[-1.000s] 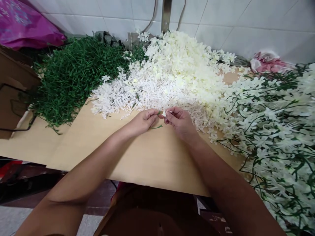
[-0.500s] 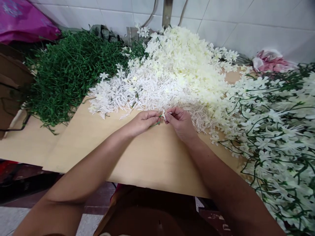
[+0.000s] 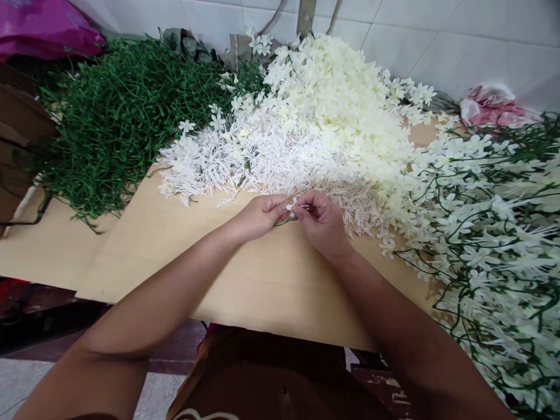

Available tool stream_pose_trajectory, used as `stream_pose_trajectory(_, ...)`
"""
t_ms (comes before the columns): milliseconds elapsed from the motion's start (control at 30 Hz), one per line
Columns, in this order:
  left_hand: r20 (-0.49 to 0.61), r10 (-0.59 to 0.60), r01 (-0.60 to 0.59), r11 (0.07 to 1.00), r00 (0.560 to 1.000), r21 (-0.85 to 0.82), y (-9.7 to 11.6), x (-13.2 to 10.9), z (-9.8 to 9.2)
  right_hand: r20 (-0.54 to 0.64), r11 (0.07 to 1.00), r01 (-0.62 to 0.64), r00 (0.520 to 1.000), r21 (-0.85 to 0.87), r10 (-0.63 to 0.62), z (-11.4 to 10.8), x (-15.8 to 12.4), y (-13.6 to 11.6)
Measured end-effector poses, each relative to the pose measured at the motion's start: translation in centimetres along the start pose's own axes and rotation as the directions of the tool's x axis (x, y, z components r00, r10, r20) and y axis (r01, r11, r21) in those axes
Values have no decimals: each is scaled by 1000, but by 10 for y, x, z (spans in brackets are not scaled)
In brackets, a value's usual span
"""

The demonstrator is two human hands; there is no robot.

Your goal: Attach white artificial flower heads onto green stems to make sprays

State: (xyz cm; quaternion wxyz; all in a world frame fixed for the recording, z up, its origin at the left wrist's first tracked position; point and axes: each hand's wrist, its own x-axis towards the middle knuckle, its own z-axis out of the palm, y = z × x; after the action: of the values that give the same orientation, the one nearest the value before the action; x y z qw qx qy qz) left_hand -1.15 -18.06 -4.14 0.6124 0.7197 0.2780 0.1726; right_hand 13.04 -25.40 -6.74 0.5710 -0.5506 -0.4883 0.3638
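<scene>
Hands meeting at centre: left hand (image 3: 258, 214) pinching green stem (image 3: 285, 221), right hand (image 3: 321, 220) pinching white flower (image 3: 291, 205), touching; flower heap (image 3: 306, 134) lying at twelve o'clock.

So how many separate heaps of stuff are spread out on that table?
4. Green stems at the far left, thin white pieces just beyond the hands, cream blossoms at the back centre, and finished flower sprigs along the right. Smaller heaps may be hidden underneath.

bare board in front, heaps behind and beside
the wooden board (image 3: 271, 286) lies open toward the person; white flower pile (image 3: 315, 128) blocks behind, green stems (image 3: 118, 122) left, finished sprays (image 3: 494, 233) right.
</scene>
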Motion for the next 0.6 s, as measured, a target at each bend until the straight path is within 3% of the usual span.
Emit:
stream_pose_trajectory(400,-90,-99,111,983,991,144,-5,3,5,-93,967,171,977,-191,-191,7,-10,4)
stream_pose_trajectory(600,-36,-52,54,996,998,74,-4,3,3,-47,994,86,995,-62,-89,5,-5,4)
